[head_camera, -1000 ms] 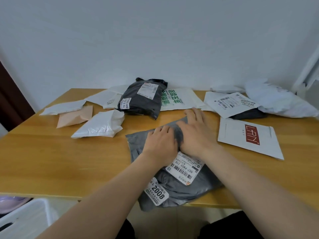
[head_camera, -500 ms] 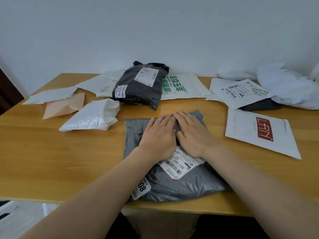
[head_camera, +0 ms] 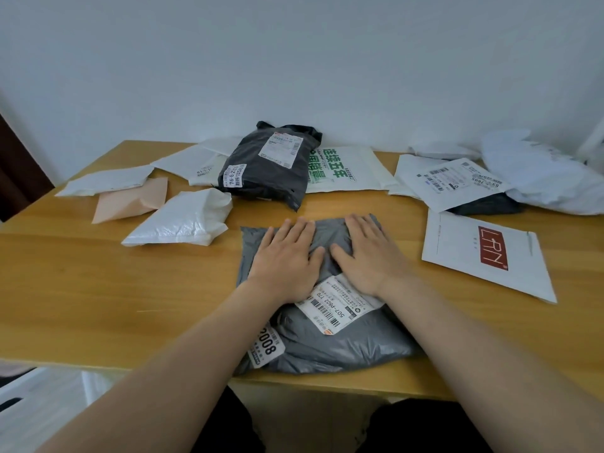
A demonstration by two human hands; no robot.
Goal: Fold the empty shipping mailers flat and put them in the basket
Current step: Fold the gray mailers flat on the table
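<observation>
A grey plastic mailer [head_camera: 343, 341] with white shipping labels lies on the wooden table [head_camera: 81, 289] right in front of me, its near end at the table's front edge. My left hand [head_camera: 287, 259] and my right hand [head_camera: 369, 253] press flat on its far half, fingers straight and spread, a small gap between them. A white basket [head_camera: 29, 397] shows at the lower left, below the table edge, mostly cut off.
Other mailers lie around: a white crumpled one [head_camera: 183, 222], a peach one [head_camera: 130, 201], a black one [head_camera: 268, 165], a white one with green print [head_camera: 343, 168], a white one with a red logo [head_camera: 483, 253], and several white ones at the far right [head_camera: 542, 174].
The grey mailer's far part has been spread out flat. My hands have slid apart from the middle toward its sides and farther up it. The camera has tilted up slightly.
</observation>
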